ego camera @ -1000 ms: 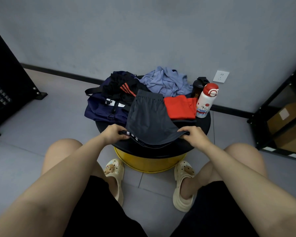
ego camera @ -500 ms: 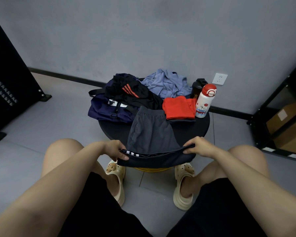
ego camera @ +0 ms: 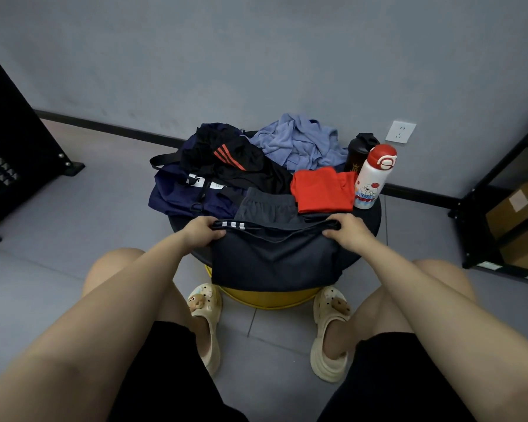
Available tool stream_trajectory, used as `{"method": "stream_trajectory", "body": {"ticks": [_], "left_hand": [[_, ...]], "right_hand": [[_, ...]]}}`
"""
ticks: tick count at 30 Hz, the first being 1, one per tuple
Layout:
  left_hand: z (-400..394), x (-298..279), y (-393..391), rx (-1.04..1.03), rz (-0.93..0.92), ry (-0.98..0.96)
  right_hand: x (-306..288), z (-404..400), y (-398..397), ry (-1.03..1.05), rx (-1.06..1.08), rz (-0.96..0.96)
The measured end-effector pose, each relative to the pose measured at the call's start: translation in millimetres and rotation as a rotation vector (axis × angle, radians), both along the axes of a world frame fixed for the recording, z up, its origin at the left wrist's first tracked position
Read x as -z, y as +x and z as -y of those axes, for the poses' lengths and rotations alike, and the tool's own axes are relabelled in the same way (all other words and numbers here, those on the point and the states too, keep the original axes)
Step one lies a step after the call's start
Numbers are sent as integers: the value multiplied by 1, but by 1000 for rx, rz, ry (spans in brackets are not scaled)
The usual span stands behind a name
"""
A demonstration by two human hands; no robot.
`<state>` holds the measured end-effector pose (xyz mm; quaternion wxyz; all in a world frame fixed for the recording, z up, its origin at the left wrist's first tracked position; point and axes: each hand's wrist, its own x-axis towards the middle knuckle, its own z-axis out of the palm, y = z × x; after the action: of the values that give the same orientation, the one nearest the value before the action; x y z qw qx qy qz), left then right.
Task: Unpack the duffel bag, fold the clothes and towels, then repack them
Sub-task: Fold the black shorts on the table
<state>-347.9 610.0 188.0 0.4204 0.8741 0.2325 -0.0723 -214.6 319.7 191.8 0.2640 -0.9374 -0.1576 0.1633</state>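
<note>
Dark grey shorts (ego camera: 272, 254) with white stripes lie on the round black table (ego camera: 369, 217), folded over, the near fold hanging past the table's front edge. My left hand (ego camera: 203, 231) grips the folded edge at its left corner and my right hand (ego camera: 346, 231) grips the right corner. The shorts' waistband (ego camera: 267, 204) shows beyond the fold. A navy duffel bag (ego camera: 180, 193) sits at the table's left with a black garment with red stripes (ego camera: 235, 161) heaped on it. A folded red garment (ego camera: 322, 188) lies at the right. A crumpled light blue towel (ego camera: 296, 144) is at the back.
A white bottle with a red cap (ego camera: 374, 178) and a black shaker bottle (ego camera: 358, 150) stand at the table's right edge. The table has a yellow base (ego camera: 269, 296). A black shelf with cardboard boxes (ego camera: 512, 208) is at right, a black stand (ego camera: 16, 147) at left.
Both hands pulled the shorts' hem toward me off the table, then carried it forward over the shorts, making a fold. The near part now hangs over the table's front edge.
</note>
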Motion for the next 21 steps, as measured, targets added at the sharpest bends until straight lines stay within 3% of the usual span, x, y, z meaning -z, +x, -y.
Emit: {"method": "stream_trajectory", "body": {"ticks": [4, 9, 16, 21], "left_hand": [[-13, 0, 22, 112, -150, 26], [-31, 1, 52, 110, -214, -50], [-36, 18, 95, -133, -88, -236], [-35, 31, 122, -179, -67, 9]], "right_hand": [[-2, -12, 28, -160, -118, -38], [-8, -29, 61, -295, -219, -20], [11, -42, 100, -158, -93, -3], [30, -50, 120, -124, -13, -32]]}}
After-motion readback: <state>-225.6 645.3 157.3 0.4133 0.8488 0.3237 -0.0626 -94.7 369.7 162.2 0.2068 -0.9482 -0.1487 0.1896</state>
